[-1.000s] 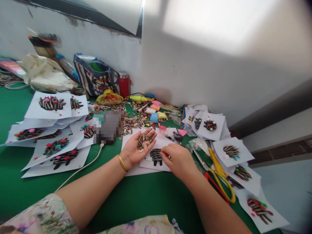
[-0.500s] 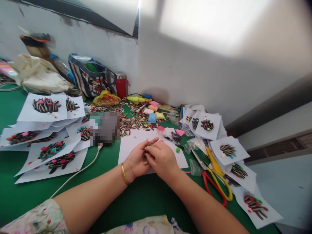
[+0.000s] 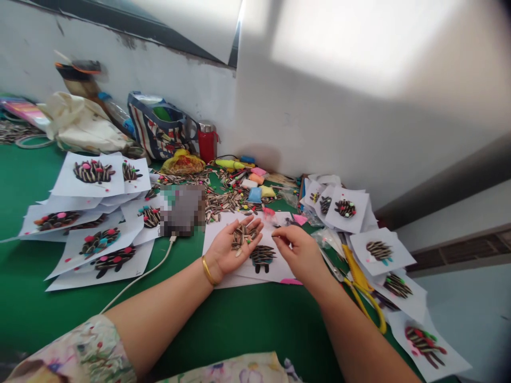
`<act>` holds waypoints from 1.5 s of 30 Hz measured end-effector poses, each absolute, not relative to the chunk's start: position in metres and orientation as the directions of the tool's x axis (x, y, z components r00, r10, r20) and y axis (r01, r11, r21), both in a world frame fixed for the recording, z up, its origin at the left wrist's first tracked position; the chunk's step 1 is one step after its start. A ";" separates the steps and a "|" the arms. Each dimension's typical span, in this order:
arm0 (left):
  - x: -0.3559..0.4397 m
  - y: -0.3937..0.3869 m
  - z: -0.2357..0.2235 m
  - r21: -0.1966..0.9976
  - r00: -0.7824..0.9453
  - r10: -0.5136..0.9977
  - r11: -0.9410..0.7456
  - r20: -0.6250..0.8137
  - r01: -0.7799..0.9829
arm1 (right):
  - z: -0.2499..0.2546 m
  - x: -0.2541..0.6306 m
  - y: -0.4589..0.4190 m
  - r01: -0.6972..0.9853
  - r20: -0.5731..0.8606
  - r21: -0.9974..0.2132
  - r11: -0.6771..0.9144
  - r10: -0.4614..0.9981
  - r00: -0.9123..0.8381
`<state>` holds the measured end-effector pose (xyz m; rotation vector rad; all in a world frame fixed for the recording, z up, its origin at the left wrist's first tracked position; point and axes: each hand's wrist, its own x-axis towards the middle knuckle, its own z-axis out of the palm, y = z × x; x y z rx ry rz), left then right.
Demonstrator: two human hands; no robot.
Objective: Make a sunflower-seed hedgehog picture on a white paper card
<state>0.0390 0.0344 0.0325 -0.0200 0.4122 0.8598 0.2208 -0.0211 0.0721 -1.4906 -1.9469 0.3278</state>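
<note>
My left hand (image 3: 233,247) lies palm up over a white sheet (image 3: 247,268), cupping a small heap of striped sunflower seeds (image 3: 243,234); a gold bangle circles its wrist. To the right, my right hand (image 3: 300,251) is pinched, fingertips close together just beside a dark hedgehog shape covered with seeds (image 3: 261,256) on the sheet. What the pinch holds is too small to make out.
Several white sheets with finished seed hedgehogs (image 3: 96,173) lie left and right on the green table (image 3: 247,324). Loose seeds (image 3: 223,202), clay pieces, a red flask (image 3: 206,142), a striped bag (image 3: 159,127), yellow-and-red scissors (image 3: 361,290) and a white cable (image 3: 139,276) surround the work spot.
Half a second ago my right hand was over my left palm, fingers in the seeds. It has since drawn back right and my left palm has opened flat.
</note>
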 end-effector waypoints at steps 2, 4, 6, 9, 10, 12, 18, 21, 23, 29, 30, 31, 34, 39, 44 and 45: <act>0.037 0.040 0.027 0.169 0.547 0.747 0.637 -0.377 -0.752 | 0.076 0.227 -0.022 0.801 0.286 -0.517 0.304 0.943 -0.173; 0.035 0.045 0.022 0.188 0.513 0.761 0.615 -0.398 -0.766 | 0.075 0.232 -0.024 0.830 0.204 -0.470 0.299 0.952 -0.227; 0.034 0.048 0.018 0.192 0.499 0.765 0.606 -0.407 -0.772 | 0.069 0.235 -0.028 0.843 0.121 -0.440 0.308 0.951 -0.284; 0.034 0.049 0.015 0.185 0.507 0.760 0.612 -0.407 -0.769 | 0.052 0.238 -0.033 0.828 0.077 -0.460 0.319 0.944 -0.321; 0.034 0.049 0.015 0.186 0.507 0.759 0.613 -0.408 -0.768 | 0.046 0.239 -0.034 0.821 0.080 -0.476 0.315 0.945 -0.316; 0.034 0.049 0.016 0.190 0.505 0.759 0.613 -0.411 -0.767 | 0.038 0.241 -0.037 0.822 0.092 -0.491 0.288 0.956 -0.280; 0.035 0.049 0.021 0.194 0.497 0.763 0.607 -0.413 -0.771 | 0.035 0.241 -0.039 0.826 0.088 -0.469 0.312 0.947 -0.308; 0.035 0.049 0.022 0.189 0.497 0.758 0.610 -0.424 -0.769 | 0.034 0.239 -0.039 0.839 0.077 -0.452 0.303 0.950 -0.301; 0.035 0.049 0.021 0.189 0.499 0.758 0.610 -0.420 -0.769 | 0.031 0.237 -0.039 0.845 0.083 -0.437 0.309 0.949 -0.303; 0.034 0.049 0.020 0.184 0.506 0.756 0.615 -0.417 -0.767 | 0.025 0.236 -0.039 0.861 0.106 -0.390 0.327 0.944 -0.311; 0.034 0.049 0.020 0.183 0.504 0.755 0.614 -0.420 -0.767 | 0.025 0.235 -0.039 0.867 0.106 -0.375 0.328 0.944 -0.312; 0.034 0.049 0.020 0.182 0.503 0.754 0.614 -0.423 -0.768 | 0.025 0.235 -0.039 0.874 0.105 -0.357 0.329 0.944 -0.313; 0.034 0.048 0.021 0.183 0.499 0.755 0.612 -0.427 -0.770 | 0.025 0.232 -0.040 0.896 0.104 -0.292 0.335 0.942 -0.318; 0.035 0.048 0.022 0.186 0.500 0.758 0.611 -0.418 -0.770 | 0.022 0.227 -0.041 0.914 0.129 -0.210 0.347 0.937 -0.326; 0.034 0.049 0.019 0.193 0.516 0.758 0.620 -0.400 -0.761 | 0.017 0.227 -0.041 0.912 0.160 -0.202 0.356 0.931 -0.327; 0.034 0.049 0.018 0.194 0.517 0.758 0.620 -0.398 -0.760 | 0.017 0.228 -0.041 0.911 0.163 -0.205 0.358 0.930 -0.329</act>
